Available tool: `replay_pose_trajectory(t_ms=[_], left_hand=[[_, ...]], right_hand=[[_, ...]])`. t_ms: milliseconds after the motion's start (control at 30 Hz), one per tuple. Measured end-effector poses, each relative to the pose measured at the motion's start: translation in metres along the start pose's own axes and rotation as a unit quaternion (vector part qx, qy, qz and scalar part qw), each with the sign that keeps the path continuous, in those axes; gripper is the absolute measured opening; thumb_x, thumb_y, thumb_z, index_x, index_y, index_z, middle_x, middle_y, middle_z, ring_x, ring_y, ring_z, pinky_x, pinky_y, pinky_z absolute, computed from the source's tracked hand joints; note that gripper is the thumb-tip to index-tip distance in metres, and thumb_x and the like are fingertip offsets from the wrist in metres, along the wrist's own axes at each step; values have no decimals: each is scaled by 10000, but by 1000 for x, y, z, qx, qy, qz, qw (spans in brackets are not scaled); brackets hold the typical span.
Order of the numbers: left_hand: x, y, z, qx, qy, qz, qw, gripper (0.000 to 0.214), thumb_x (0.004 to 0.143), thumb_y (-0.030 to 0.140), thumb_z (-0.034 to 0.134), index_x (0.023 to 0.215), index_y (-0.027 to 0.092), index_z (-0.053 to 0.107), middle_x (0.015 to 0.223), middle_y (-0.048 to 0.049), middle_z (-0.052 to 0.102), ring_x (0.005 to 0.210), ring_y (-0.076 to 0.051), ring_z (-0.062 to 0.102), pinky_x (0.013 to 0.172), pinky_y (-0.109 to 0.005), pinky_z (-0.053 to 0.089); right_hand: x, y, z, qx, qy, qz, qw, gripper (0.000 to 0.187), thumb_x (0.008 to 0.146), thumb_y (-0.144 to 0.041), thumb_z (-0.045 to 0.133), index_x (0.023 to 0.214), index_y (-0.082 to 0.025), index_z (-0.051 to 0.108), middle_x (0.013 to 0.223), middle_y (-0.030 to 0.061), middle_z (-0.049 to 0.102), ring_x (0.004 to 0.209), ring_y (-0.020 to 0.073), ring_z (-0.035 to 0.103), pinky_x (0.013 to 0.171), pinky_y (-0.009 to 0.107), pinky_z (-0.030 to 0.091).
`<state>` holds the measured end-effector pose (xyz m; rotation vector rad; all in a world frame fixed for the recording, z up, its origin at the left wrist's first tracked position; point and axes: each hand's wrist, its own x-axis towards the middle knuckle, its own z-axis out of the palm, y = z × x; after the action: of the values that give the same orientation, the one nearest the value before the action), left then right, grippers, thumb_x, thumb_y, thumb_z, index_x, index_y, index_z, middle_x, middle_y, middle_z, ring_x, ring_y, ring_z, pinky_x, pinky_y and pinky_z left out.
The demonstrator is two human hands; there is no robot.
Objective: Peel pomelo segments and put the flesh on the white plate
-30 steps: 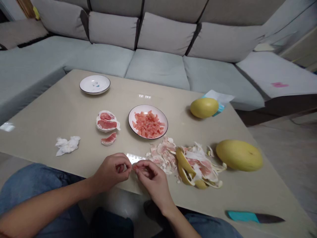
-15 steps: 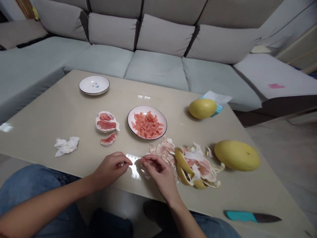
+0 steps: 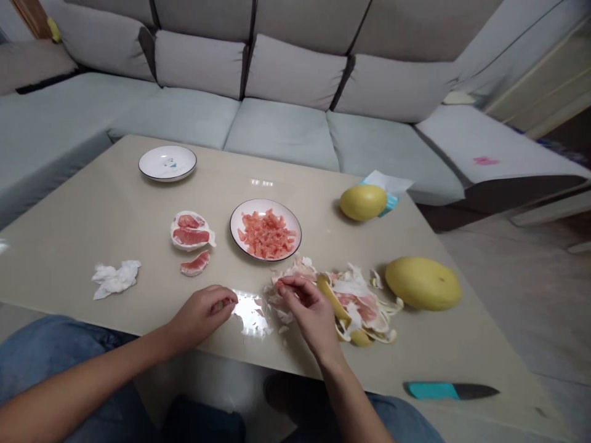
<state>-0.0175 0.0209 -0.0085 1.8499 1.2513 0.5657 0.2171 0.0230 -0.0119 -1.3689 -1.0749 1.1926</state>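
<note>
Picked pulp [image 3: 270, 234] lies on the plate [image 3: 237, 215]; left of it, segment [image 3: 196, 264] and pomelo [image 3: 191, 236] remain unpicked. The right hand [image 3: 310, 312] has fingers pinching a morsel [image 3: 279, 284]; the left hand [image 3: 203, 312] has fingers closed.

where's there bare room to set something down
Bare patches: between the fruit plate and far pomelo; between the near pomelo and knife; between the crumpled tissue and far plate. Crowded: around the right hand and peels.
</note>
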Motion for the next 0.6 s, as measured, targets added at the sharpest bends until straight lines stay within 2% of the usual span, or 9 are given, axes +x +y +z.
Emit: replay_pose_trajectory(t_ms=[67,200,300,367,433,500,600], left_hand=[[1,-1,-1,-17,7,-3,1000,202,870,211,474,939,179,661,834,-27,642,703,-144,552,652,-236,408],[2,1,-4,-54,20,-42,997,191,864,277,505,868,175,667,707,-3,595,630,-141,501,594,-238,381],[3,2,-5,-110,18,-64,992,240,851,359,549,771,161,660,697,-12,600,652,-147,509,608,-247,384],[5,0,-5,-188,19,-75,979,231,848,360,557,769,158,639,688,-8,597,672,-145,524,629,-245,396],[8,-4,-5,-296,27,-100,949,174,842,331,567,830,164,612,678,9,589,617,-121,507,579,-227,387],[11,-9,-4,-401,38,-140,904,150,821,313,596,854,167,589,694,15,591,546,-95,466,503,-204,349],[12,-14,-5,-498,48,-182,847,177,813,330,612,816,157,575,756,-9,596,577,-92,498,513,-200,381]], right_hand=[[12,-3,-2,-38,23,-33,998,229,757,-365,697,909,-196,667,905,68,711,830,219,671,718,347,566],[51,-13,6,-137,54,-130,980,185,792,-290,603,931,-187,670,966,86,707,897,229,662,841,396,532],[81,-21,27,-161,29,-166,972,175,756,-225,577,885,-199,691,985,72,704,920,227,647,888,401,504],[96,-24,43,-171,4,-177,969,180,732,-195,563,845,-204,703,964,63,712,912,228,646,891,403,497],[107,-26,57,-176,-25,-177,968,193,715,-173,557,823,-210,713,937,52,727,889,225,655,874,403,500],[112,-27,66,-177,-54,-169,968,214,706,-160,551,819,-219,723,917,36,742,885,222,664,873,409,495],[114,-31,67,-167,-75,-148,972,254,727,-164,530,866,-226,733,963,26,748,970,221,658,926,426,463]])
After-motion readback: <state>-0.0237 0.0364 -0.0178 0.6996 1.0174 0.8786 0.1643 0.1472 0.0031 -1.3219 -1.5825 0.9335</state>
